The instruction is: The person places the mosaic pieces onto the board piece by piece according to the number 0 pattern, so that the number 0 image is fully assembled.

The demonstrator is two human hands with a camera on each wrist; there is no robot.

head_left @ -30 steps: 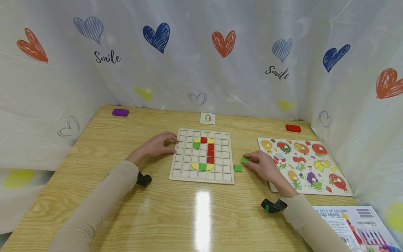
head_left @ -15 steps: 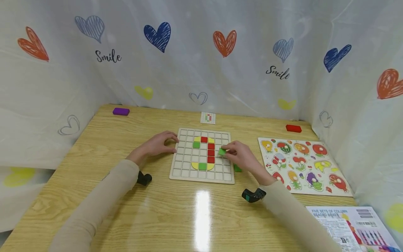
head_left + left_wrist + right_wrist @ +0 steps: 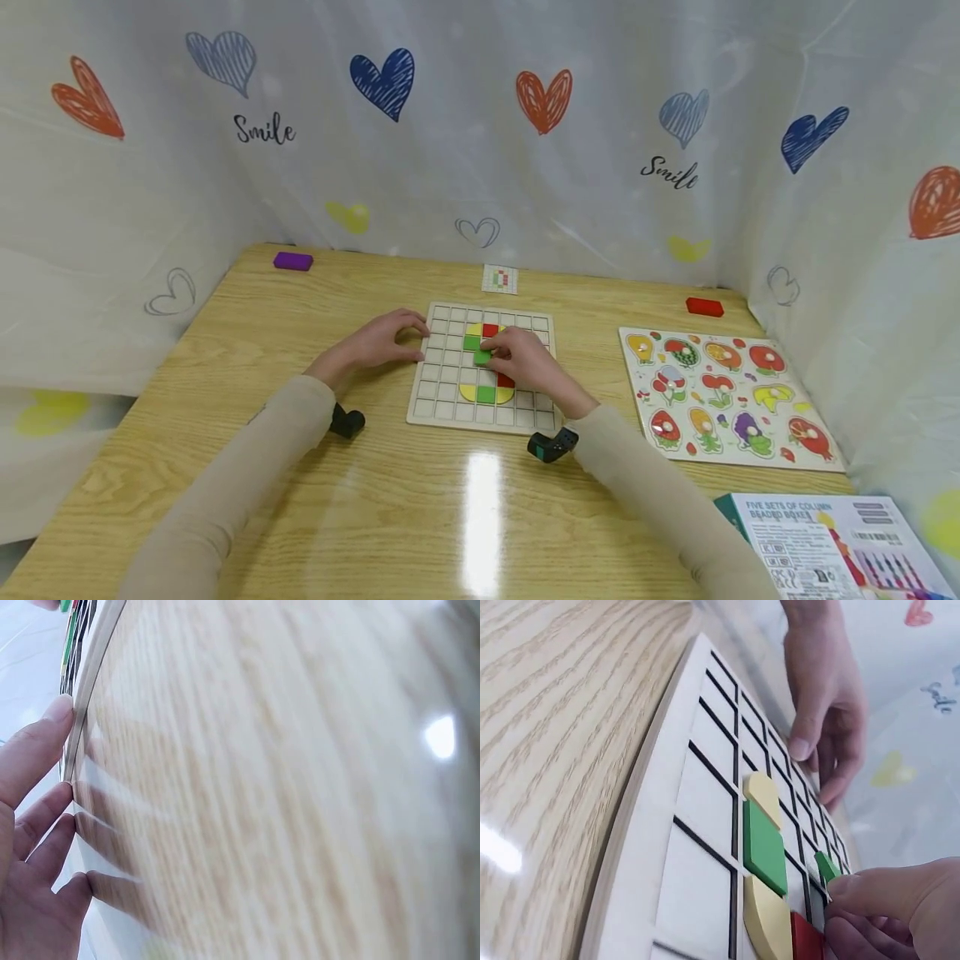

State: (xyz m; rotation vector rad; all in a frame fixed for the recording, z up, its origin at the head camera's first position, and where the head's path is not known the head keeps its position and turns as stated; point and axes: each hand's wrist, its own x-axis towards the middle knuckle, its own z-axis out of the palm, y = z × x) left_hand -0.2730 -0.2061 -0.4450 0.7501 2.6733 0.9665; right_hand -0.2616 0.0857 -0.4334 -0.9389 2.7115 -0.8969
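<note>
A square white grid board (image 3: pixel 442 410) lies on the table, bearing several red, yellow and green tiles around its middle. My right hand (image 3: pixel 531 364) pinches a small green square tile (image 3: pixel 482 358) between thumb and fingers, low over the board, just below a placed green tile (image 3: pixel 472 342). In the right wrist view that pinched tile (image 3: pixel 826 866) is tilted. My left hand (image 3: pixel 384 340) is at the board's left edge, thumb and fingertips touching it, fingers loosely bent. Another green tile (image 3: pixel 486 395) sits between yellow pieces in the lower row. My right hand covers part of the red column.
A small pattern card (image 3: pixel 500 279) lies behind the board. To the right are a fruit puzzle board (image 3: pixel 731 400) and a printed box (image 3: pixel 832 533). A purple block (image 3: pixel 293 262) and a red block (image 3: pixel 705 307) lie near the back corners, before a hanging curtain.
My right hand has picked up a green tile from the table right of the board and carried it left over the grid. My left hand has stayed at the board's edge.
</note>
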